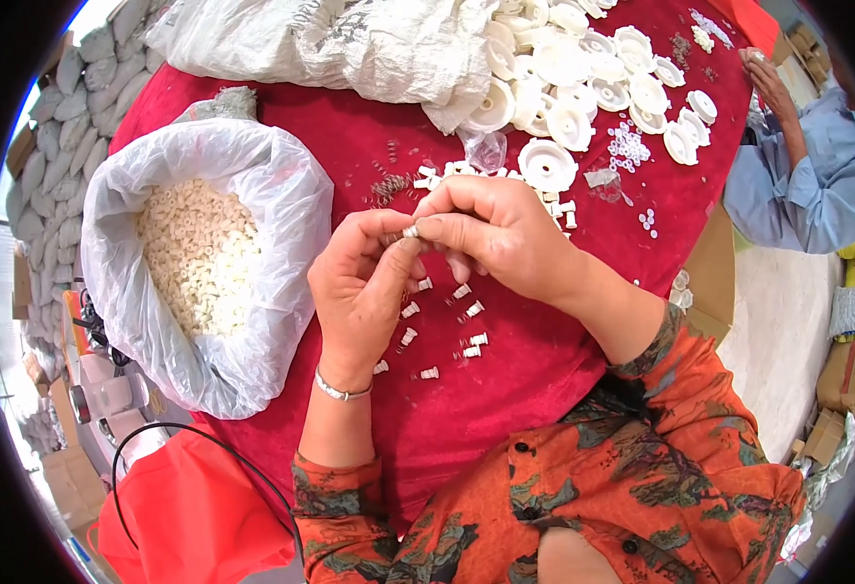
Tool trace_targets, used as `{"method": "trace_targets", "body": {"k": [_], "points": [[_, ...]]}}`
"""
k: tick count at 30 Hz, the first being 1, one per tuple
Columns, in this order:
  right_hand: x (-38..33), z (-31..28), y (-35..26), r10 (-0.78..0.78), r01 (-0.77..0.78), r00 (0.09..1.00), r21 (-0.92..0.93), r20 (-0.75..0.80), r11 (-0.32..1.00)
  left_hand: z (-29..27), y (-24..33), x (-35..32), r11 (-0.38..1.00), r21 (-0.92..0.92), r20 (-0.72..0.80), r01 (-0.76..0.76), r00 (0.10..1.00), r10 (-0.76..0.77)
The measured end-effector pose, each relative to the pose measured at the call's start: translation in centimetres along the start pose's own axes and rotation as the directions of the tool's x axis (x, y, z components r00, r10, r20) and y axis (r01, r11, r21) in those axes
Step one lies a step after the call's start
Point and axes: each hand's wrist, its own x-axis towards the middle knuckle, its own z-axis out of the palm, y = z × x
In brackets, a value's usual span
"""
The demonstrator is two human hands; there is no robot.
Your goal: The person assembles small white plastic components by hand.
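Closely, two bare hands meet over a red cloth-covered surface (pixel 534 341), their fingers pressed around one small white fitting (pixel 411 232). The left hand (pixel 354 287), with a silvery bracelet (pixel 342 391) at its wrist, pinches the piece between thumb and forefinger from one side; the right hand (pixel 510 229) grips it the same way from the other, thumb laid along the top. The tips stand nearly together, only the fitting's width apart, and hide part of it; the right hand's remaining fingers curl beneath, partly out of sight.

Just below the fingers, loose white pieces (pixel 476 310) lie scattered, thin coils showing beside several. Just beyond the fingertips sits a small heap of springs (pixel 389 188). To the left of the fingers, a pale plastic bag (pixel 296 185) stands open on cream-coloured parts (pixel 199 248). Farther beyond them, to the right, round white housings (pixel 568 122) pile up by a woven white sack (pixel 330 44). Well apart at far right, another person's hand (pixel 768 83) rests near the surface's edge, above a blue sleeve (pixel 807 200).
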Motion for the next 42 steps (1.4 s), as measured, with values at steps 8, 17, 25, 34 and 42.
{"method": "trace_targets", "body": {"k": [8,17,25,34,42], "points": [[-0.6,1.6,-0.4,0.079,-0.075,0.997,0.135,-0.02,0.988,0.1,-1.9,-0.1,0.902,0.38,-0.174,-0.205,0.942,0.288],[-0.4,1.6,1.5,-0.392,0.378,0.918,-0.423,0.057,0.824,0.2,-1.5,-0.2,0.965,0.238,-0.235,-0.11,0.958,0.167],[-1.0,1.7,0.6,0.034,-0.057,0.992,0.198,0.12,0.979,0.3,-1.5,0.3,0.694,0.644,-0.094,-0.321,0.868,0.488],[1.7,-2.1,2.1,-0.332,0.173,0.924,-0.57,-0.188,0.803,-2.3,-1.6,1.2,0.88,0.471,-0.072,0.071,0.997,-0.041],[0.7,-0.7,3.1,-0.304,0.158,0.952,-0.917,0.043,0.365,-2.8,-1.1,1.0,0.58,0.783,0.245,-0.226,0.968,0.048]]}}
